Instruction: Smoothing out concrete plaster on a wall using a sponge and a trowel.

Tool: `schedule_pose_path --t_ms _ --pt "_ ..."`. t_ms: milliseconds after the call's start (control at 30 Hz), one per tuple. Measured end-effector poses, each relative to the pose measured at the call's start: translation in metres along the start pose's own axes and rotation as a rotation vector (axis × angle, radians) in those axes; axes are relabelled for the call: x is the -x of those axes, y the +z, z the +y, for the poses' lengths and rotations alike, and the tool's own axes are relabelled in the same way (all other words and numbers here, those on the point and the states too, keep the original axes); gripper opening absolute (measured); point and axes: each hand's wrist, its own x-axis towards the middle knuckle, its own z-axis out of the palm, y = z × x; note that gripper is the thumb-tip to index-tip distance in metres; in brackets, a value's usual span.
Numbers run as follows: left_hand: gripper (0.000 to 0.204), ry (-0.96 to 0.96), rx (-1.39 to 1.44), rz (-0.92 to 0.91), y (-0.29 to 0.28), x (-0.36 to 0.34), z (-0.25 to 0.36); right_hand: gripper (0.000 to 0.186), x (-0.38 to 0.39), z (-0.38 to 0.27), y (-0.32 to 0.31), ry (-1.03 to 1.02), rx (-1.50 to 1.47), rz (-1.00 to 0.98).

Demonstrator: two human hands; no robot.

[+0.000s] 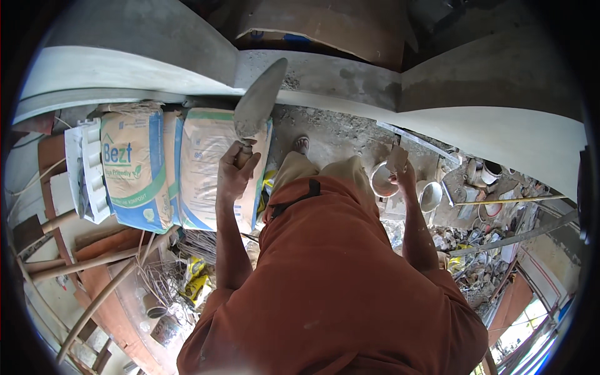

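Note:
My left hand (235,169) is closed around the handle of a pointed trowel (257,100). The grey blade points up and away, over the edge of a concrete ledge (312,78). My right hand (403,176) is closed too, its fingers curled around a small tan, flat-looking thing (396,159) whose kind I cannot make out. Just below that hand, a round pail (377,181) stands on the floor, partly hidden by it. A second pale pail (430,197) is to its right.
Large paper sacks (134,169) stand to the left, beside a white moulded panel (92,169). Bamboo poles (106,300) and boards lie at the lower left. Rubble (487,250), a yellow rod (509,200) and a metal strip (419,142) are at the right. The curved ledge runs across the front.

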Motion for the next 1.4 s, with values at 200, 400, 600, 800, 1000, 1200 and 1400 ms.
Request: schedule_pose_path --t_ms 200,400,600,800,1000,1200,1400 --pt "0.025 0.041 -0.097 -0.125 -0.012 -0.035 0.015 0.035 0.02 -0.001 0.055 0.035 -0.046 0.038" --pt "0.026 -0.003 0.002 -0.273 -0.009 -0.052 -0.001 0.043 0.016 -0.005 0.062 -0.153 0.254 0.185" --pt "0.025 -0.077 -0.058 -0.385 -0.024 -0.079 -0.001 0.04 -0.002 -0.015 0.073 -0.121 0.396 0.36" --pt "0.025 -0.07 -0.154 -0.437 -0.063 -0.087 -0.028 0.035 -0.003 -0.133 0.09 -0.005 0.545 0.362" --pt "0.021 -0.129 -0.229 -0.414 -0.08 -0.063 -0.06 0.033 -0.051 -0.255 0.079 -0.247 0.882 0.625" --pt "0.021 -0.169 -0.117 -0.372 -0.079 -0.04 -0.078 0.031 -0.08 -0.27 0.074 0.001 1.079 0.574" --pt "0.023 -0.11 -0.219 -0.435 -0.088 -0.065 -0.081 0.027 -0.085 -0.222 0.076 -0.07 1.139 0.618"
